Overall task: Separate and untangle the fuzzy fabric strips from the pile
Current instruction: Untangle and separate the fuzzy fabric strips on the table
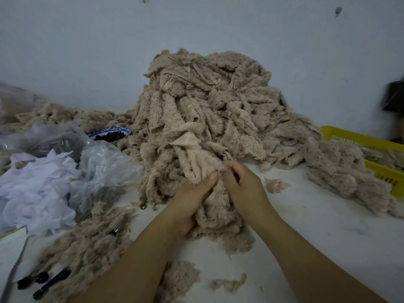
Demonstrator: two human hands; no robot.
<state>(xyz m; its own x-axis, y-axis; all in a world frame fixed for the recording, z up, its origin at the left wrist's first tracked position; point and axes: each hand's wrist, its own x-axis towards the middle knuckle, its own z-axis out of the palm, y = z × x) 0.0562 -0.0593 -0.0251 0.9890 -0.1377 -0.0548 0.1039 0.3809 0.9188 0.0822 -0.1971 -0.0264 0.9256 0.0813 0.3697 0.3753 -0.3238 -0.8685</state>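
The pile (207,110) lies on the table (306,226), bags (105,162) left of it, basket (349,138) right, bowl (111,131) seemingly wedged between.

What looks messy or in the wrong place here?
The blue-patterned bowl of dark bits is half hidden at the fuzzy pile's left edge, an odd spot for a dish. Fuzzy fabric spills over the yellow basket's rim, and loose tufts litter the table. The left hand and right hand grip one strip.

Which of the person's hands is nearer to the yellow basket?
The right hand. It pinches the fabric strip on the side toward the yellow basket; the left hand grips the same strip just beyond, farther away.
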